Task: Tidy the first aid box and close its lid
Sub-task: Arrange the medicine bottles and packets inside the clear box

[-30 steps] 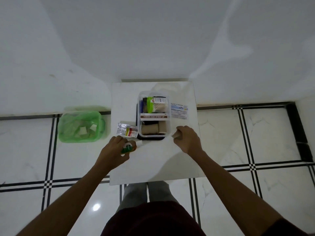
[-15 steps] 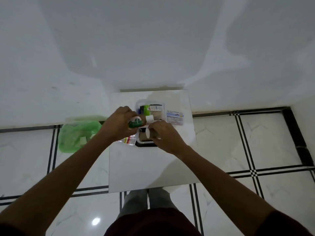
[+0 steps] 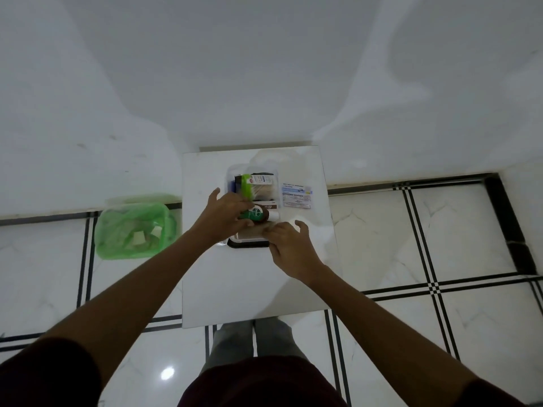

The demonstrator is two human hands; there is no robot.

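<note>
A clear plastic first aid box (image 3: 232,183) stands open on a small white table (image 3: 235,289), with packets, a green-capped tube and a brown-labelled carton inside. My left hand (image 3: 224,214) lays a small brown bottle with a green label (image 3: 255,215) sideways over the box's middle, fingers still on it. My right hand (image 3: 289,245) rests at the box's near right corner, fingers spread and touching the rim, holding nothing. A black lid or tray (image 3: 248,245) shows under the box's near edge.
A white and blue packet (image 3: 296,196) lies on the table right of the box. A green bin with a liner (image 3: 135,230) stands on the tiled floor left of the table. A white wall is just behind the table.
My left hand carried the green-labelled bottle from the table's left side up over the box and lowered it in. My right hand moved from the box's middle back to its near right corner.
</note>
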